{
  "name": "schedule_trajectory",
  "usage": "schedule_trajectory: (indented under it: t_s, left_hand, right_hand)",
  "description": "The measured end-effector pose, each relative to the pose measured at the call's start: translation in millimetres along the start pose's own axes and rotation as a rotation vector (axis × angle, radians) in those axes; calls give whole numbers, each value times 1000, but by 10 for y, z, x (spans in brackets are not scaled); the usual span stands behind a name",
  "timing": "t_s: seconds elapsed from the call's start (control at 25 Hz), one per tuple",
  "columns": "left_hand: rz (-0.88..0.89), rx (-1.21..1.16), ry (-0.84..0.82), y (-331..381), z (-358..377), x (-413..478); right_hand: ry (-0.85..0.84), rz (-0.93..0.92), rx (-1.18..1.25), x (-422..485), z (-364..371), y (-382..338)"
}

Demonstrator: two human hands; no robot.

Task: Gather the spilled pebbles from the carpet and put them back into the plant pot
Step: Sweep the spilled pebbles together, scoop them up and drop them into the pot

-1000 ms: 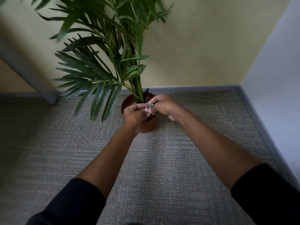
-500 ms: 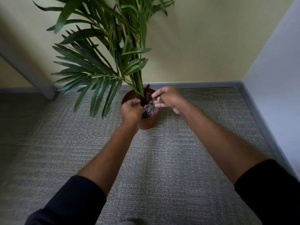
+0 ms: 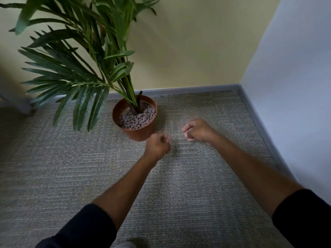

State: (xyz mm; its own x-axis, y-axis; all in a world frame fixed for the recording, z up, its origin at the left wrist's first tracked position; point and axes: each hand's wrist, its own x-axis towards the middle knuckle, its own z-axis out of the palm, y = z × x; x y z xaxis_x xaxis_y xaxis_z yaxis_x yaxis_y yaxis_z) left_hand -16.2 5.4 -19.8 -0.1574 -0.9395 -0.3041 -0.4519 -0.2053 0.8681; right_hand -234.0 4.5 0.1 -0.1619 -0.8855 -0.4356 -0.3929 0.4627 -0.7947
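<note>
Many pebbles (image 3: pixel 137 118) fill the plant pot (image 3: pixel 141 134).

It looked like an office or home corner: grey woven carpet (image 3: pixel 179 194), a grey skirting board (image 3: pixel 188 88), yellow wall (image 3: pixel 197 42), and a potted palm (image 3: pixel 75 68).

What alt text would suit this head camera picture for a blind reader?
Two bare hands, left hand and right hand, hover loosely curled over grey carpet beside a brown plant pot filled with pebbles, holding a leafy palm.
</note>
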Motion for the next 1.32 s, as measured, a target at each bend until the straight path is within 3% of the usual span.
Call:
schedule_trajectory:
  t_s: [0.2,0.32,0.48,0.6,0.72,0.84,0.92,1.08,1.32]
  left_hand:
    - [-42,221,-196,-285,274,-132]
    - [-64,210,-212,-331,334,-137]
    - [-120,107,-204,-370,325,-146]
    - [-182,-22,-158,-380,238,-142]
    - [-209,-121,-81,-389,85,-98]
    - [-243,-175,-20,-406,-49,-70]
    - [-252,-198,-7,-421,-109,-75]
    - [-255,-236,-12,-412,-167,-108]
    - [-262,-265,3,-390,-175,-58]
  right_hand:
    - [-113,-38,-340,-245,303,494]
    - [-147,-134,-512,-406,525,625]
    - [-63,-264,-617,-486,736,643]
    - [-26,-156,-419,-464,725,545]
    - [-74,88,222,-431,709,253]
    - [-114,76,618,-311,732,-230]
    - [-110,18,698,-229,767,-608]
    - [-38,-44,624,-96,868,-1157]
    - [30,6,650,10,756,-1020]
